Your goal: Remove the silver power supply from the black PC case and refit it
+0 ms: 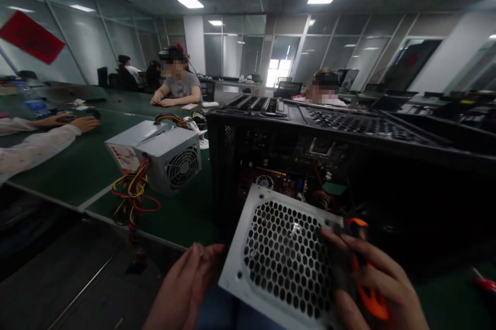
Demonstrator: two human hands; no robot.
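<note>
- The power supply sits low and close to the person, tilted, in front of the open computer case. It is a pale grey sheet-metal box whose broad face is punched with a honeycomb of small hexagonal holes.
- The left hand is closed on the box's left edge with the fingers curled in. How far they wrap underneath is hidden.
- The right hand is at the right edge. Its fingertips are spread onto the grille while it clasps a screwdriver with a glossy orange and black handle. The shaft is hard to make out against the dark.
- The two hands are well apart, with the box between them.
- The computer case is black metal and boxy, with a perforated mesh top. Through its open side a reddish circuit board and some thin wires show; the rest of the inside is too dim to read.
- A second power supply lies on the green table. It is dull silver, with a round wire fan guard.
- A tangled wire bundle of red, yellow and black leads spills over the table edge.
- At far left a co-worker's hand in a pale sleeve rests on the table. The body is cut off by the frame.
- A small red object at the right edge is cropped and I cannot identify it.
</note>
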